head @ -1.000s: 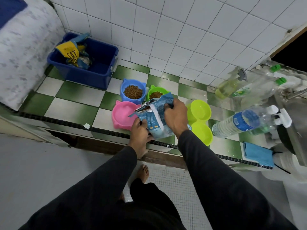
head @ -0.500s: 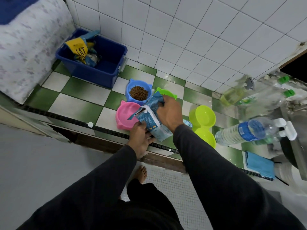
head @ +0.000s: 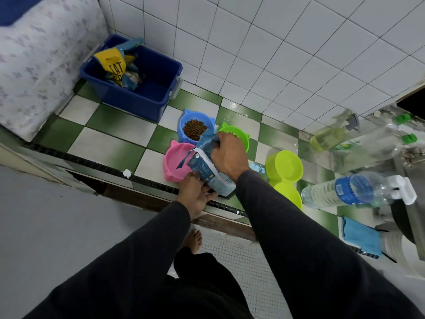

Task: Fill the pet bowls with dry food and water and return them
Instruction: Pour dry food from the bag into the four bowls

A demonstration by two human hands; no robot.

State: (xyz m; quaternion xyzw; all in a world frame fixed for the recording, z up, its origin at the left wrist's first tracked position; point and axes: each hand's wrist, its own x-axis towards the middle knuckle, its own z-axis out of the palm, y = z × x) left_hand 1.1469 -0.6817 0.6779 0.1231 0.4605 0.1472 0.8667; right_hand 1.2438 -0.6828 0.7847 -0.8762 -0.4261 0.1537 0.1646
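Far left on my feed, a patterned cloth (head: 34, 72) hangs beside the green-and-white counter (head: 108, 143). Next along, a blue bin (head: 147, 97) sits against the wall tiles with a yellow cat-food bag (head: 115, 69) crumpled inside.

Toward the middle I see three eared bowls close together: the pink bowl (head: 176, 161) nearest the counter edge, its inside bare; the blue bowl (head: 195, 130) behind it with brown kibble (head: 195, 131) in it; and the green bowl (head: 239, 134) to the right of the blue one, mostly hidden by my right hand.

My left hand (head: 195, 194) grips the lower end of the food pouch (head: 207, 166) at the counter edge, fingers curled under it. My right hand (head: 227, 157) clamps the pouch's top, holding it tilted with its torn mouth over the pink bowl's rim.

Right of the pouch stands a lime double bowl (head: 285, 173). Further right lies a water bottle (head: 340, 191) on its side, with a spray bottle (head: 331, 137) behind it and a blue cloth (head: 361, 236) near the edge.
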